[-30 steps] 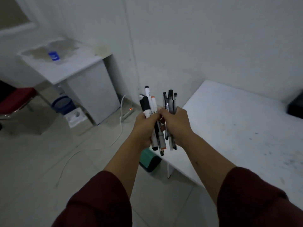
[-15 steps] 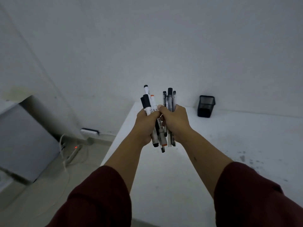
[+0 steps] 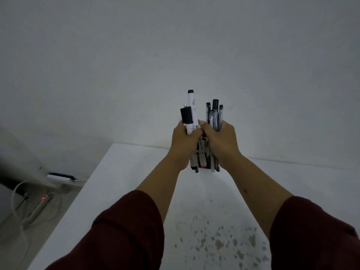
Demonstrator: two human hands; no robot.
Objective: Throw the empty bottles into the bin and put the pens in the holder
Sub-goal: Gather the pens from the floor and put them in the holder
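Note:
My left hand (image 3: pixel 183 145) is closed around a bunch of white markers with black caps (image 3: pixel 191 106), held upright. My right hand (image 3: pixel 222 145) presses against it and grips several dark pens (image 3: pixel 214 114), also upright. Both bundles hang over the far part of the white table (image 3: pixel 120 191), and their lower ends stick out under my fists. The black mesh holder is hidden behind my hands and the pens. No bottle or bin is in view.
A white wall rises right behind the table's far edge. Brownish stains (image 3: pixel 224 242) speckle the tabletop near me. On the floor at the left lie a power strip with a red light (image 3: pixel 41 201) and white cables.
My view has swung right from the floor and side cabinet to the table. My hands with the pens have moved forward and now cover the black holder seen half a second ago.

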